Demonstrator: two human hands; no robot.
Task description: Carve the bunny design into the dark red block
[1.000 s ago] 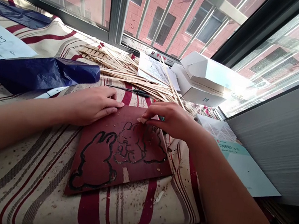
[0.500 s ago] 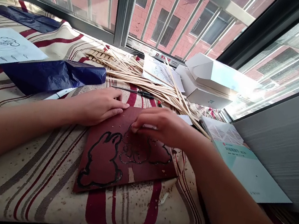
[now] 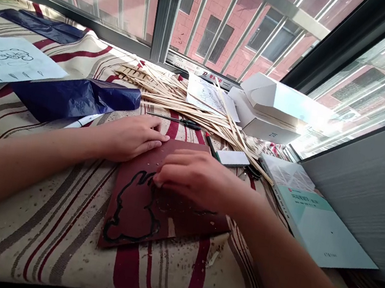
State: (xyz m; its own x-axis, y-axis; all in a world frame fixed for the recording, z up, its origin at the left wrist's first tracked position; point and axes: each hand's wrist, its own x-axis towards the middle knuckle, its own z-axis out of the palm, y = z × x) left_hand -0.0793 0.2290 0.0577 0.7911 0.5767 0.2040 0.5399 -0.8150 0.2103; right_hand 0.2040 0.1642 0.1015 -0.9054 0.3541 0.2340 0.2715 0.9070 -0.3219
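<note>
**A:** On the cream cloth with red and grey stripes (image 3: 12,236), beside the barred window (image 3: 167,10), what lies furthest left?

**B:** A white paper sheet with a dark rabbit drawing (image 3: 9,63), then a crumpled dark blue carbon paper (image 3: 73,99).

**A:** And the left hand (image 3: 132,137)?

**B:** Open, fingers straight and close together, pressing flat on the upper left corner of a dark red rectangular sheet (image 3: 134,218). That sheet lies on the cloth, with a thick black rabbit outline on it and pale specks scattered across it.

**A:** The right hand (image 3: 197,179)?

**B:** Curled, fingertips down on the sheet at the outline. Whether they pinch anything, I can't tell; the hand hides it.

**A:** Further right?

**B:** A small white rectangular block (image 3: 232,158) just past the sheet, pale thin wooden strips (image 3: 171,95) in a loose heap behind it, a white cardboard ZTE box (image 3: 267,122), and a pale teal-covered book (image 3: 319,226).
</note>
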